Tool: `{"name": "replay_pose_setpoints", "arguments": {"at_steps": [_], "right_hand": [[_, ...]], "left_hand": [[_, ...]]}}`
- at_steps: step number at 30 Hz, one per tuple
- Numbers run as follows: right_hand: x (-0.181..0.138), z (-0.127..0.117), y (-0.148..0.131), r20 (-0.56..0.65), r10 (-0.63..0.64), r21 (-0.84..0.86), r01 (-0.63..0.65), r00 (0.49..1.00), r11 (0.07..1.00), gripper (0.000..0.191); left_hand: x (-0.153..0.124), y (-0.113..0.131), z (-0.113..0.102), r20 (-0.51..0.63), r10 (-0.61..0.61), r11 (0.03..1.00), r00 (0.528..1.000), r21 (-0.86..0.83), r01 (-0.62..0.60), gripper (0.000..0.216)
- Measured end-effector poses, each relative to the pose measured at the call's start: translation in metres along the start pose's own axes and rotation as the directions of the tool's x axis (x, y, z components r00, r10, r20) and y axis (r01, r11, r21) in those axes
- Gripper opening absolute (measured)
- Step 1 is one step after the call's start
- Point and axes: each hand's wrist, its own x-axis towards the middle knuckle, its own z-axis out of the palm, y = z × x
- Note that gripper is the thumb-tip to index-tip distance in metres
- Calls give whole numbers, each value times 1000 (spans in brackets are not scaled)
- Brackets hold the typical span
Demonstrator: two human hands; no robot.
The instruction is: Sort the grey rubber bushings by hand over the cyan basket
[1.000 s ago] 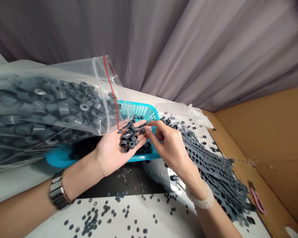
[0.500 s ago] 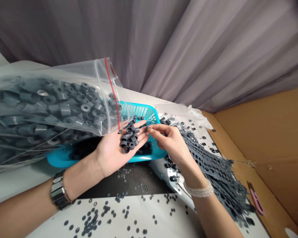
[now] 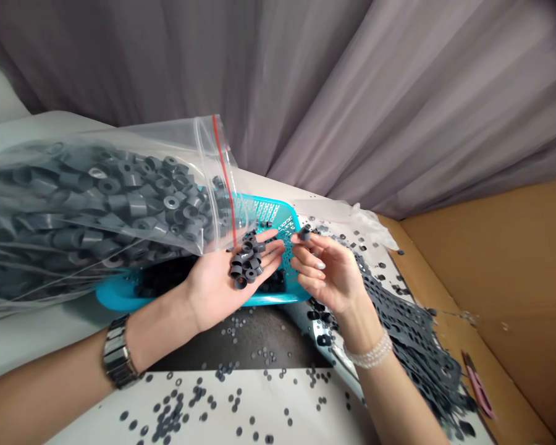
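Observation:
My left hand (image 3: 215,287) is palm up with its fingers stretched out, bearing a small heap of dark grey ring-shaped caps (image 3: 250,266). Between the thumb and forefinger of my right hand (image 3: 328,269) is a single dark grey cap (image 3: 304,233), raised just beyond the left fingertips; the other fingers curl toward the palm. Both hands are over a turquoise plastic basket (image 3: 259,301), in which dark pieces lie, partly hidden by my left arm. A clear zip bag (image 3: 167,130) full of similar grey caps reaches over the basket, its mouth close to my left palm.
Perforated dark rubber sheets (image 3: 408,327) are piled on the right, near pink-handled scissors (image 3: 479,386) by a cardboard wall (image 3: 505,266). Small dark discs (image 3: 169,411) are scattered over the white table. Crumpled clear plastic (image 3: 375,225) lies behind; a grey curtain (image 3: 241,74) hangs at the back.
My right hand has drawn slightly right, away from the left fingers, and turned, so the cap in its pinch now shows. The heap stays on my left palm. The view has shifted slightly.

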Motion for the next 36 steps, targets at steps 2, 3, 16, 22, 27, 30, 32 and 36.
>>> {"name": "replay_pose_setpoints", "arguments": {"at_steps": [2, 3, 16, 22, 27, 30, 32, 36], "right_hand": [[2, 0, -1, -53, -44, -46, 41, 998, 998, 24], [4, 0, -1, -93, -69, -77, 62, 993, 995, 29], [6, 13, 23, 1, -436, -857, 226, 900, 464, 23], [7, 13, 27, 77, -509, -930, 245, 857, 272, 17], [1, 18, 23, 87, -560, -983, 164, 824, 88, 17], [-4, 22, 18, 114, -589, -993, 70, 800, -97, 16], [-6, 22, 16, 133, -591, -982, 24, 795, -189, 16], [-7, 20, 17, 184, -596, -942, -34, 782, -335, 16]], "left_hand": [[0, 0, -1, 2, -6, 1000, 1000, 18, 5, 47], [1, 0, -1, 7, -8, 1000, 1000, 29, 8, 47], [4, -1, -1, -33, -6, 1000, 999, 11, 7, 22], [1, -1, 5, -36, -4, 1000, 999, 31, 5, 25], [3, 0, 0, -7, -12, 1000, 1000, -3, 12, 25], [4, -1, -4, -3, 14, 1000, 1000, -16, -14, 28], [5, -1, -5, -13, 29, 999, 1000, 15, -28, 31], [4, -3, -1, -36, 68, 995, 997, 73, -65, 28]]}}
